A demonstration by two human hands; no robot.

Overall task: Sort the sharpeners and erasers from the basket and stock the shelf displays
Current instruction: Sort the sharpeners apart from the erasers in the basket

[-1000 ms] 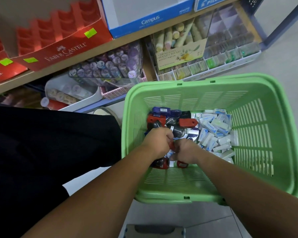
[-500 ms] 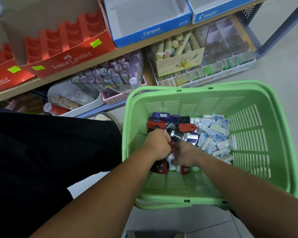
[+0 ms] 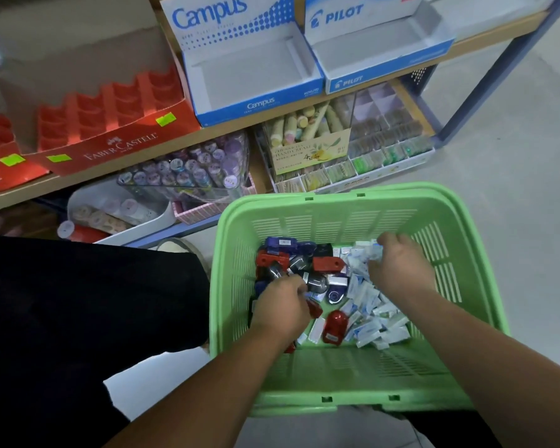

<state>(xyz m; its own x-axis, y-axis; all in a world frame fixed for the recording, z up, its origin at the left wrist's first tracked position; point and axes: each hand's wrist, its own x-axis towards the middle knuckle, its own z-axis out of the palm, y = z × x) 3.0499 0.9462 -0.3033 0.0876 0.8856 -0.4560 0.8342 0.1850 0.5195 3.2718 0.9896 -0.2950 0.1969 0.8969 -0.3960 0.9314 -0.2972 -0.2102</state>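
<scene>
A green plastic basket (image 3: 343, 218) sits on the floor in front of me. Red, blue and dark sharpeners (image 3: 324, 265) fill its left half. White and blue wrapped erasers (image 3: 369, 305) are heaped on its right half. My left hand (image 3: 280, 310) is down among the sharpeners with its fingers curled round some of them. My right hand (image 3: 400, 270) lies over the eraser heap and its fingertips pinch erasers at the far end. On the shelf above stand an empty Campus display box (image 3: 256, 69) and an empty Pilot display box (image 3: 379, 46).
Red Faber-Castell display trays (image 3: 110, 118) stand on the wooden shelf at the left. Below the shelf are a clear tub of tape rolls (image 3: 191, 169), a hand cream display (image 3: 311, 147) and a compartment tray (image 3: 385, 140). A blue rack post (image 3: 485, 69) rises at right. My dark-clothed leg is at left.
My right hand has left the sharpeners beside my left hand and moved right and farther away onto the erasers. The view has tilted up, showing more of the shelf boxes.
</scene>
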